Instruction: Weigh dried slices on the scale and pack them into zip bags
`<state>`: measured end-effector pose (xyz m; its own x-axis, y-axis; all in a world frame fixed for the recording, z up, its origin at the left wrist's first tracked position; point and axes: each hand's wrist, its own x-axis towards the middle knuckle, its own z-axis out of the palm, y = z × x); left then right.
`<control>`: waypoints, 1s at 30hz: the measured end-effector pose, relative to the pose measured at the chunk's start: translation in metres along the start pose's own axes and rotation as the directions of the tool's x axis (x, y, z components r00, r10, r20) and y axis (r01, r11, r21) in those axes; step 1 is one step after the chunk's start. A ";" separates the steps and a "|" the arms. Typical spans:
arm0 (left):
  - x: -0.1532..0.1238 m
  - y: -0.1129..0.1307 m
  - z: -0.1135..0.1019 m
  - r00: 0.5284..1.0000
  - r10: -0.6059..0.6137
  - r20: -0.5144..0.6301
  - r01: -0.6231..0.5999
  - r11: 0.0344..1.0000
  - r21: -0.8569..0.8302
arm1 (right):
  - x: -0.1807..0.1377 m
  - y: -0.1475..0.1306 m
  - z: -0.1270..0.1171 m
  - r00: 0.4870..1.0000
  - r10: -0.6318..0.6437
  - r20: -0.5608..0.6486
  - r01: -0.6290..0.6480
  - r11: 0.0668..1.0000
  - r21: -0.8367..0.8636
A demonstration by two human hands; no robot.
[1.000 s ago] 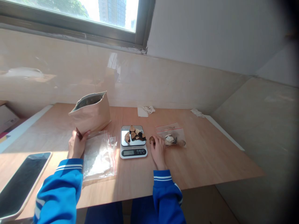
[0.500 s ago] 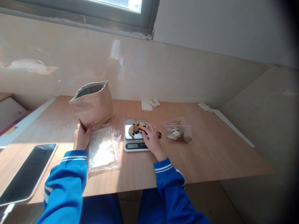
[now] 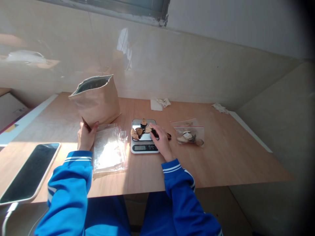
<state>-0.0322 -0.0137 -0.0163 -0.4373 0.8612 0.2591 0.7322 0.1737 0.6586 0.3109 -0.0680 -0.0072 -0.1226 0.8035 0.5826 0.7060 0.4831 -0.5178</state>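
My right hand [image 3: 161,139] reaches over a small kitchen scale [image 3: 137,148], thumb and fingers bent around a dried mushroom piece [image 3: 148,129] on its plate. More dried mushroom pieces [image 3: 139,131] lie beside it, tan with dark edges. One dark piece [image 3: 169,136] shows just right of the scale, partly behind my hand. My left hand [image 3: 86,135] is closed at the lower front corner of an open, standing kraft paper bag [image 3: 97,103]; a dark brown edge sticks up between thumb and fingers. Clear zip bags [image 3: 109,149] lie flat between my left hand and the scale.
Zip bags holding mushroom pieces [image 3: 189,137] lie right of the scale. A phone [image 3: 31,172] rests at the table's left front, above a white cable [image 3: 8,213]. Crumpled tissue [image 3: 163,103] and another white scrap [image 3: 220,108] lie along the back. A box [image 3: 11,108] stands far left.
The mushroom pieces on the scale are more spread out, one now apart at the back. My right fingers have drawn closer together around a piece. The view has tilted slightly down.
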 end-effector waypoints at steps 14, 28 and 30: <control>-0.013 0.015 -0.010 0.987 0.121 -0.108 -0.141 0.969 -0.204 | -0.049 0.054 -0.017 0.962 0.242 -0.126 -0.265 0.937 -0.229; -0.025 0.030 -0.025 0.831 0.342 -0.438 -0.476 0.844 -0.245 | -0.043 0.043 -0.020 0.874 0.377 -0.306 -0.370 0.925 0.085; -0.024 0.028 -0.025 0.799 0.365 -0.478 -0.520 0.818 -0.246 | -0.041 0.040 -0.020 0.852 0.399 -0.340 -0.369 0.917 0.150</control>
<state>-0.0142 -0.0415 0.0138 -0.3318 0.5235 0.7847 0.6976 -0.4238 0.5777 0.3584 -0.0891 -0.0393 0.4144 0.7586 0.5028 0.5880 0.1984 -0.7841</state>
